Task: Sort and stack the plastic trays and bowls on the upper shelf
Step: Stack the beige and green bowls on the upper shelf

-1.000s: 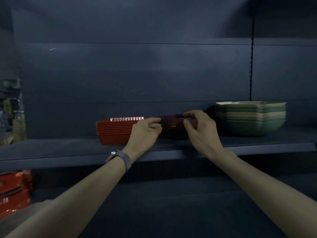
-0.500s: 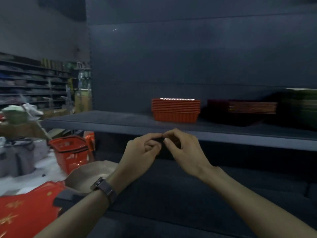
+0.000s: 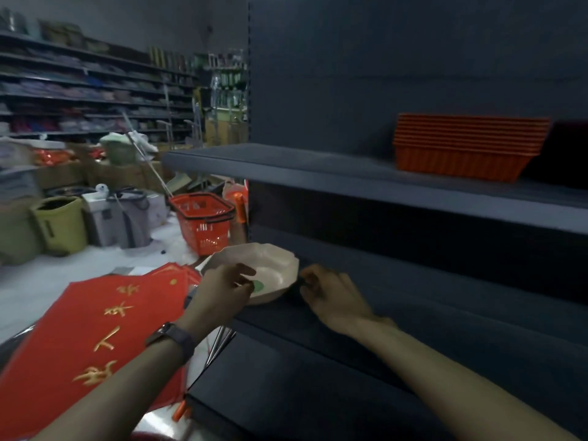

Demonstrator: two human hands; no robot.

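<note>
Two bare hands sit low in the middle of the frame at one beige bowl (image 3: 270,272) on the end of a lower shelf (image 3: 413,300). The left hand (image 3: 219,288) curls loosely over its near rim; whether it grips cannot be told. The right hand (image 3: 331,291) hangs half-closed just beside the bowl, holding nothing. One stack of orange trays (image 3: 467,148) stands on the upper shelf (image 3: 286,167), upper right.

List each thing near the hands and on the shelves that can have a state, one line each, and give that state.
Beige bowl: upright, on the lower shelf's left end.
Left hand: fingers at the bowl's near rim; grip unclear.
Right hand: beside the bowl, holding nothing visible.
Orange trays: nested, upright on the upper shelf.
Red shopping basket: upright on the floor.
</note>
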